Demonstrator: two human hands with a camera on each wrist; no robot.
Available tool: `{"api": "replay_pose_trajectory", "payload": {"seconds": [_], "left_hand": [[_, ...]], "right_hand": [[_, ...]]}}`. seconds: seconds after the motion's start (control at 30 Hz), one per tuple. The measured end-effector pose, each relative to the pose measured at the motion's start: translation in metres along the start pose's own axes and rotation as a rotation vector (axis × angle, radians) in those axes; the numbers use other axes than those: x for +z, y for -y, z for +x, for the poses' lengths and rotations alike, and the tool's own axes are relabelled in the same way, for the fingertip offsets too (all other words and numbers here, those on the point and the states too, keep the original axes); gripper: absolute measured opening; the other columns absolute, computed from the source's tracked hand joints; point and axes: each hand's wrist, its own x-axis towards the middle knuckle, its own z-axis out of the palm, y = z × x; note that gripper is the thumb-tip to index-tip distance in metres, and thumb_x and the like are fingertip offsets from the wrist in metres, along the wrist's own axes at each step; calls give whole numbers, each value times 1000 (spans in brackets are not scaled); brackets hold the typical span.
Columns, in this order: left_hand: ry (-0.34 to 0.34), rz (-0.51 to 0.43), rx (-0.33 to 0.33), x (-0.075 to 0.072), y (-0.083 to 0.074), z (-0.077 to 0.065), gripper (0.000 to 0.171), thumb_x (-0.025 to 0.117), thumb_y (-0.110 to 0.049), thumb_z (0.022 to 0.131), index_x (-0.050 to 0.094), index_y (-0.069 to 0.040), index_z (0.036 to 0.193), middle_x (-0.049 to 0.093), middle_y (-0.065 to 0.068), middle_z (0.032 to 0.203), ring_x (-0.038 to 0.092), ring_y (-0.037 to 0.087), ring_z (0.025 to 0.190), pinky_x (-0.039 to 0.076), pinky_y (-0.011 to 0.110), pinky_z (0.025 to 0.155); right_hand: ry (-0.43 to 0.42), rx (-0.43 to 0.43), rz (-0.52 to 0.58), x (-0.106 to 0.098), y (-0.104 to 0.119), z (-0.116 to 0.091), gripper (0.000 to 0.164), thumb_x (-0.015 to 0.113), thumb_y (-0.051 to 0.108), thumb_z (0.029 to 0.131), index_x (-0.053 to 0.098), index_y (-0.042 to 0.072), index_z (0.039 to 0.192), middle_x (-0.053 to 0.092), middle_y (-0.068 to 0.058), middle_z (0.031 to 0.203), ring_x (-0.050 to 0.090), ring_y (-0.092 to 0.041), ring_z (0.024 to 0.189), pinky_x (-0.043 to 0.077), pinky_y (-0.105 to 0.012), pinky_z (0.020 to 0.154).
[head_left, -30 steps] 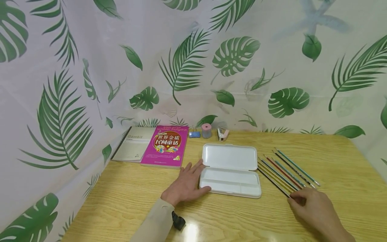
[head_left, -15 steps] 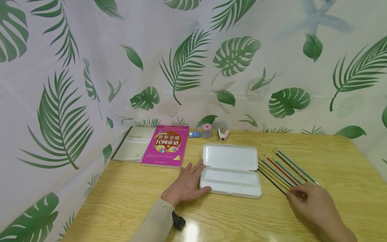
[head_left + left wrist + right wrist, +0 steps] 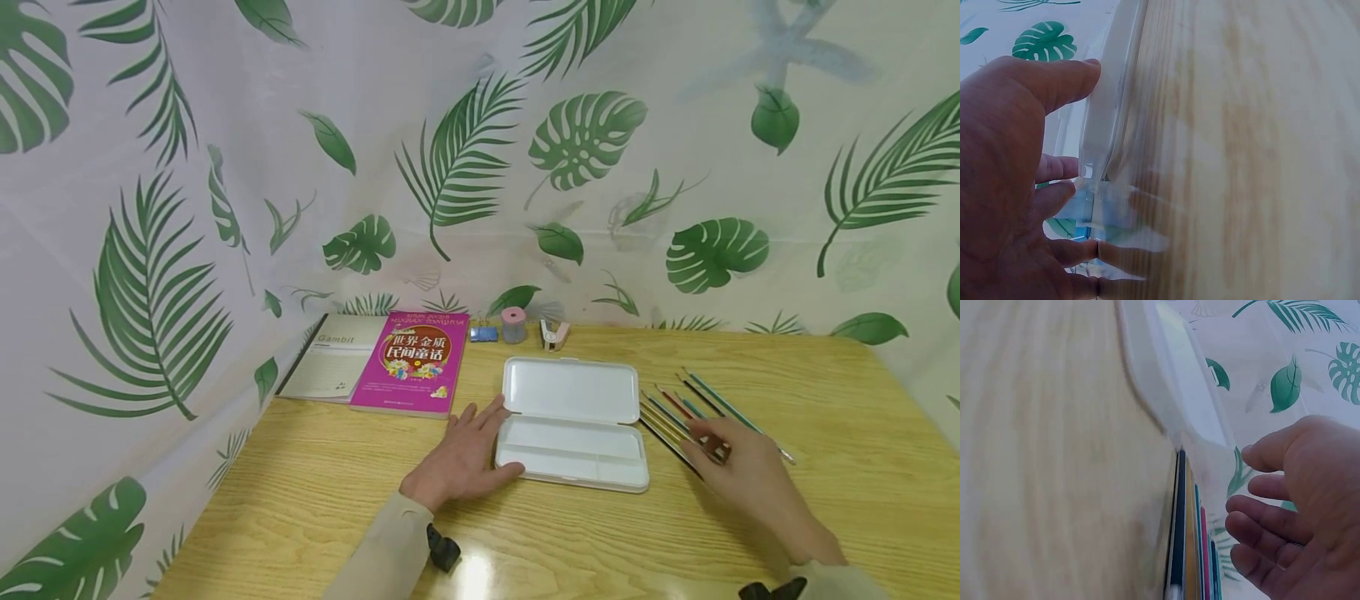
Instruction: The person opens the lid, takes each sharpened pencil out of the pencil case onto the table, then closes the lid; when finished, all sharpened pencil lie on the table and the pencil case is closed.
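Note:
A white pencil case lies unfolded on the table, its lid toward the back and its divided tray toward the front. My left hand rests at its left side with fingers spread, the thumb over the front rim in the left wrist view. Several pencils lie side by side, slanting, to the right of the case. Over their near ends is my right hand. In the right wrist view its fingers are loosely bent above the black pencil and its neighbours, with nothing between them.
A pink book overlaps a pale notebook at the back left. Behind the case stand a blue item, a pink-topped round container and a small stapler. A leaf-patterned curtain hangs along the back.
My right hand has moved up and to the left from the pencils' near ends, covering more of them. The left hand and the pencil case have stayed in place.

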Motion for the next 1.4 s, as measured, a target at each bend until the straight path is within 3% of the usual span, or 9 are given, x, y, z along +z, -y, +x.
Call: {"api": "replay_pose_trajectory", "payload": {"seconds": [0.27,0.5,0.7,0.9,1.13,1.4], "left_hand": [[2,3,0,1,1,0,77,58,-59,92,33,-20,153,17,3,166,24,46,145,20,66,115],[0,-2,12,1,2,1,78,57,-59,92,32,-19,154,17,3,166,23,45,145,19,66,115],[2,2,14,2,4,1,79,56,-61,92,32,-19,154,17,2,166,23,44,146,19,65,115],[1,5,8,2,4,1,79,57,-61,92,32,-19,154,17,3,166,23,44,146,19,65,115],[1,-5,6,2,2,0,78,57,-60,92,33,-19,154,16,3,166,23,45,146,19,65,115],[0,6,19,0,3,-1,78,57,-59,93,33,-18,155,14,2,166,23,46,145,19,65,115]], "right_hand": [[82,35,61,11,8,28,39,70,21,93,64,2,126,70,-14,108,63,-18,78,50,-27,59],[169,77,75,20,6,51,51,64,23,97,53,-6,137,66,-23,119,65,-31,95,55,-47,77],[217,130,91,29,4,68,55,54,26,102,46,-9,142,64,-23,125,63,-32,101,52,-42,76],[271,164,123,37,3,80,56,46,28,105,41,-11,145,62,-27,124,61,-38,106,53,-51,83],[253,165,96,44,10,86,49,48,21,104,48,-12,139,66,-25,113,63,-33,95,54,-46,77],[237,185,109,40,17,82,54,47,30,105,47,-10,141,64,-24,116,62,-31,94,53,-41,73]]}}
